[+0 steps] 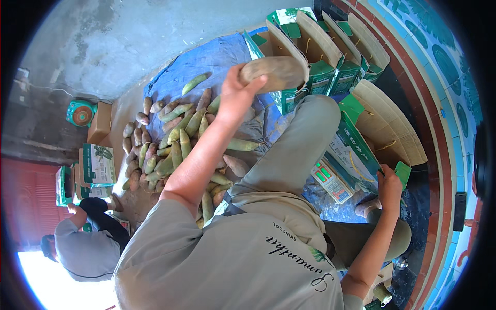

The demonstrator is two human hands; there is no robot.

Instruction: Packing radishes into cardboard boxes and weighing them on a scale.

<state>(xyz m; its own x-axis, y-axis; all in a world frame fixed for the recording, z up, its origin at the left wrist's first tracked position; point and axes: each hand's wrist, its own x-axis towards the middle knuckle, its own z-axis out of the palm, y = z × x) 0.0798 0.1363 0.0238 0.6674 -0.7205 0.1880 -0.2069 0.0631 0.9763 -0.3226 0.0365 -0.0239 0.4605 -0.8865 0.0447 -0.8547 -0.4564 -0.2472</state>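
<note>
My left hand (pixel 238 92) is raised, fingers wrapped round one end of a big, oblong, brownish root vegetable (pixel 276 73), slightly blurred. Below and left of that arm lies a heap of green radishes (pixel 185 143) and brown-purple roots (pixel 236 165). At my right, an open green carton (pixel 354 147) with a tan inside stands by my knee, its flaps spread. My right hand (pixel 391 187) grips its near edge; some fingers are hidden. A scale with a lit green display (pixel 330 182) shows beside the carton's lower side. How much of it lies under the carton is hidden.
Several open green cartons (pixel 323 77) stand in a row at the far right, beside a tiled wall (pixel 444 103). A blue sheet (pixel 219 54) lies under part of the heap. Another person (pixel 93 245) sits at the left near stacked boxes (pixel 98 164) and a teal fan-like device (pixel 80 113).
</note>
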